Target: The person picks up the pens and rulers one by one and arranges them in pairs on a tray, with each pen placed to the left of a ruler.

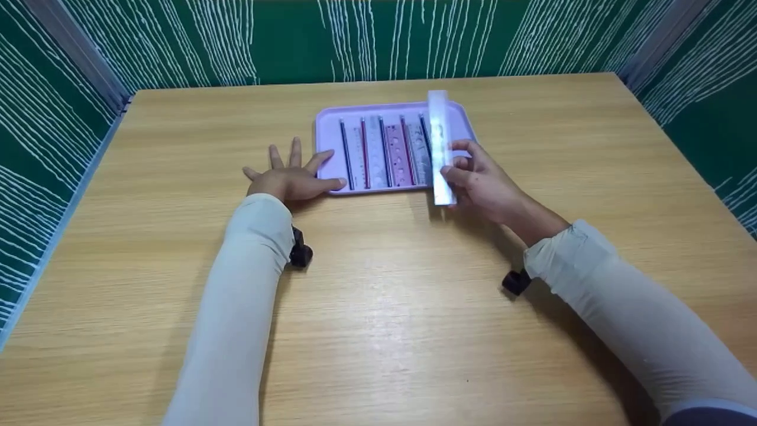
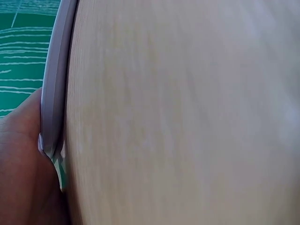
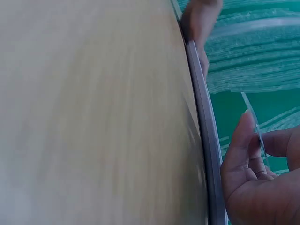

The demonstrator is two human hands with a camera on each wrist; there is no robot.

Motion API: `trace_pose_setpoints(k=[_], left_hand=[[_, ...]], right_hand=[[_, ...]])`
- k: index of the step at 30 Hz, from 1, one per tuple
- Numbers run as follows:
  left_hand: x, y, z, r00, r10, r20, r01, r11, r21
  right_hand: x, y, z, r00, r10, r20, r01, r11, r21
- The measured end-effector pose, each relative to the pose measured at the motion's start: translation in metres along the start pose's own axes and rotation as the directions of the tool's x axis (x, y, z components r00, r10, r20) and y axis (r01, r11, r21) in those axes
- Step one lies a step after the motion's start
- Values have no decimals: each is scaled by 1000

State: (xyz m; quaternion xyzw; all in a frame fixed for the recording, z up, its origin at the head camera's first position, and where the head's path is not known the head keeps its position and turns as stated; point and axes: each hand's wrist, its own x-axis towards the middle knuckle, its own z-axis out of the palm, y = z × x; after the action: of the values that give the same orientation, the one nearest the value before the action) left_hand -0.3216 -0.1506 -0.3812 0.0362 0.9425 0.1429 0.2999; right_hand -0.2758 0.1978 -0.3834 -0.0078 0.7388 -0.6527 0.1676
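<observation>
A lilac tray (image 1: 329,118) lies on the table with pencils (image 1: 346,155) and rulers (image 1: 397,155) side by side in it. Some pencils are dark, others red; one ruler is pink and others are see-through. My left hand (image 1: 290,179) rests at the tray's left side, fingers spread, thumb and index finger over its rim. My right hand (image 1: 482,177) pinches a shiny see-through ruler (image 1: 438,130) between thumb and fingers, above the tray's right end. In the right wrist view that ruler (image 3: 253,112) shows edge-on, raised off the tray.
The wooden table (image 1: 378,307) stretches around the tray on every side. Behind it hangs a green wall covering (image 1: 284,41) with white streaks, meeting grey posts (image 1: 77,47) at the corners. A black wrist camera (image 1: 300,254) sits under the left cuff.
</observation>
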Motion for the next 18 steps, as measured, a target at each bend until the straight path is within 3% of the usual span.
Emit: trace_pose_setpoints(k=[6,18], left_hand=[[0,0,2,1000,-1,3,1,1000,4],[1,1,0,1000,-12,-12,11,1000,-6]], right_hand=[[9,0,-8,998,13,-54,-19,993,-118],[33,-19,-14,985,102,-136,-118,987,-112]])
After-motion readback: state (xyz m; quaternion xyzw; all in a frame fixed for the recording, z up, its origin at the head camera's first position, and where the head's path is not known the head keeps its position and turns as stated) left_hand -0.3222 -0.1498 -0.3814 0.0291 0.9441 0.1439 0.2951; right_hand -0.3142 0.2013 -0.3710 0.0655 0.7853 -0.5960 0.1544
